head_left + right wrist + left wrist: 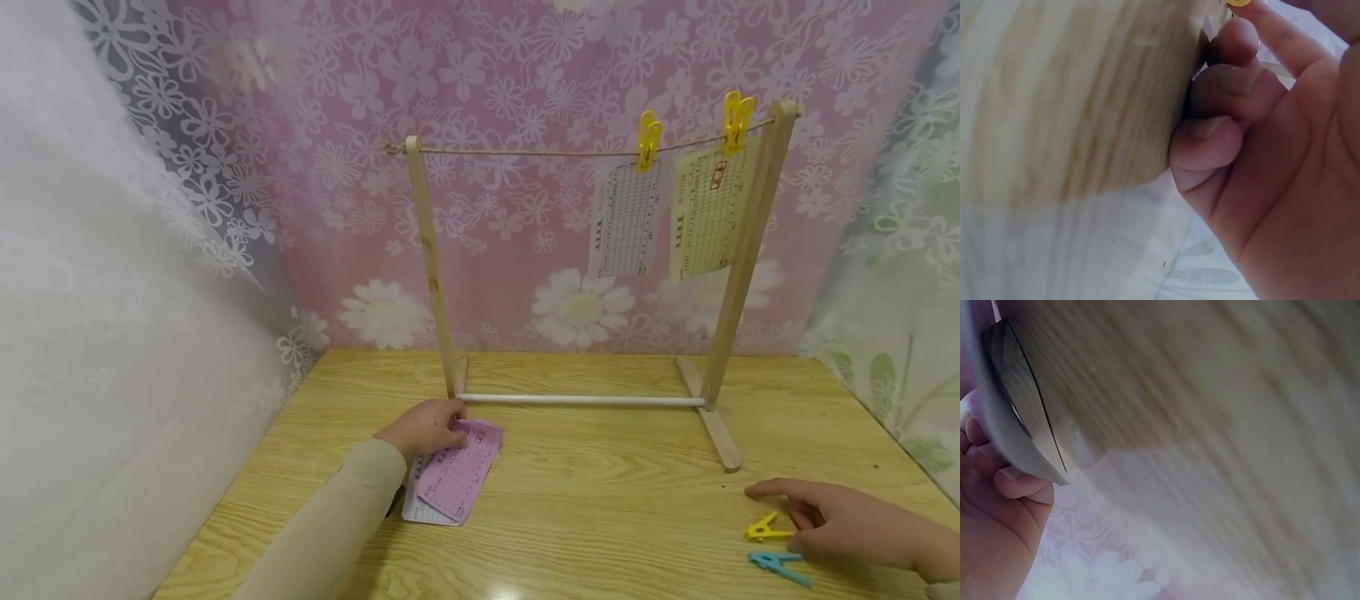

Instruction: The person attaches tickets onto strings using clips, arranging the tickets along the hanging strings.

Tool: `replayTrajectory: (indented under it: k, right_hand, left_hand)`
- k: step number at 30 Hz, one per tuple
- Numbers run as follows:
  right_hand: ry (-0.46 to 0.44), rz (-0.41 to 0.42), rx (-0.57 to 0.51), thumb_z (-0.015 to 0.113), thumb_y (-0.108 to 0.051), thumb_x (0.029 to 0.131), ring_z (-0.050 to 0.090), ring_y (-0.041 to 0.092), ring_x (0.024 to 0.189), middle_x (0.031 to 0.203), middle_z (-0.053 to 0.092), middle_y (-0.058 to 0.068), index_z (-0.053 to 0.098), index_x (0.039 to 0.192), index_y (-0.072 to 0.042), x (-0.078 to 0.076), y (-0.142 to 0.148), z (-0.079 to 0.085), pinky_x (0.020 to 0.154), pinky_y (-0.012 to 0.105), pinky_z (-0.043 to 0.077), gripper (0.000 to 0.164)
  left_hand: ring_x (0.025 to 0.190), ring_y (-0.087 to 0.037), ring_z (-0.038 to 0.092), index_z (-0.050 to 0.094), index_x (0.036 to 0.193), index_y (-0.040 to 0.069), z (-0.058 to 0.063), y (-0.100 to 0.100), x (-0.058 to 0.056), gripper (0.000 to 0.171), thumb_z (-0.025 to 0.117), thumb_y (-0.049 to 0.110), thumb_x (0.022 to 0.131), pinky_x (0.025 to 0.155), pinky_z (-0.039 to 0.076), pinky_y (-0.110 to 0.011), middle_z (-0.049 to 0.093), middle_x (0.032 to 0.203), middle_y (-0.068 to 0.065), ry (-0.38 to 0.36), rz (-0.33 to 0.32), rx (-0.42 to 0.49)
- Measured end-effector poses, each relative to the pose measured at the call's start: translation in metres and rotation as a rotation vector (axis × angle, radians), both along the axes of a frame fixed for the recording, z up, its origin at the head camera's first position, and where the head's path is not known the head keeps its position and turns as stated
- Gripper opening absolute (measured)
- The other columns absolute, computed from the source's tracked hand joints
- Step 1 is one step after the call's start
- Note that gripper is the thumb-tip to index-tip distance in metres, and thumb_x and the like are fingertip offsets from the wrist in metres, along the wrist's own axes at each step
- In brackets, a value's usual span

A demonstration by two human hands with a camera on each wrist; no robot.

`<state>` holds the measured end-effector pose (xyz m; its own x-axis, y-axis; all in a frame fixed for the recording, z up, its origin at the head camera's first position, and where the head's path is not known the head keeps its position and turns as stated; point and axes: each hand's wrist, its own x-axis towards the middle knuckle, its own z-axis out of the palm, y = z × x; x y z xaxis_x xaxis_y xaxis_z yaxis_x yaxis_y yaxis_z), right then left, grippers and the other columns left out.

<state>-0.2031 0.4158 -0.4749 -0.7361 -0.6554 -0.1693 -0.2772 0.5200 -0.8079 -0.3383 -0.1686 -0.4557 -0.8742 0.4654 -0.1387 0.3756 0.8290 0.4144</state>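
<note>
Likely light, crease-prone pink rectangular paper slip (pixel 465 479), lower centre, best edge-held, is pinched by left grip (pixel 427 429); right grip (pixel 855 525) is left relaxed, empty.

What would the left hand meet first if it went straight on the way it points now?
Probably the white bar, near its left end, though depth is unclear in the head view.

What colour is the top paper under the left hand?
The top paper is pink; the head view shows it best.
</note>
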Motion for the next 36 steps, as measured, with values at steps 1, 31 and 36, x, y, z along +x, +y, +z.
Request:
replayTrajectory:
  k: [1, 31, 36]
  right_hand:
    - [-0.001, -0.007, 0.003, 0.063, -0.01, 0.101, 0.042, 0.018, 0.057, 0.076, 0.05, -0.009, 0.047, 0.146, 0.001, 0.0, 0.0, 0.0, 0.05, 0.032, 0.034, 0.049]
    - [0.031, -0.034, 0.098, 0.059, -0.016, 0.104, 0.059, -0.005, 0.097, 0.116, 0.068, -0.008, 0.06, 0.141, -0.009, -0.002, 0.004, 0.0, 0.069, 0.023, 0.051, 0.038]
    - [0.088, -0.031, 0.062, 0.058, -0.012, 0.104, 0.047, 0.005, 0.063, 0.082, 0.055, -0.013, 0.061, 0.135, -0.005, 0.0, 0.0, 0.0, 0.051, 0.029, 0.038, 0.032]
  left_hand:
    - [0.073, -0.012, 0.054, 0.061, 0.1, 0.021, 0.0, 0.0, 0.0, 0.019, 0.076, 0.03, 0.093, 0.069, 0.046, -0.033, 0.06, 0.083, 0.006, 0.006, 0.001, 0.0]
    - [0.062, -0.011, 0.044, 0.059, 0.08, 0.018, 0.017, -0.005, 0.011, 0.024, 0.068, 0.028, 0.099, 0.059, 0.037, -0.03, 0.042, 0.067, 0.003, 0.089, -0.001, 0.132]
    - [0.064, -0.011, 0.046, 0.06, 0.081, 0.018, 0.02, -0.004, 0.014, 0.023, 0.07, 0.029, 0.097, 0.06, 0.037, -0.03, 0.044, 0.068, 0.003, 0.092, 0.001, 0.144]
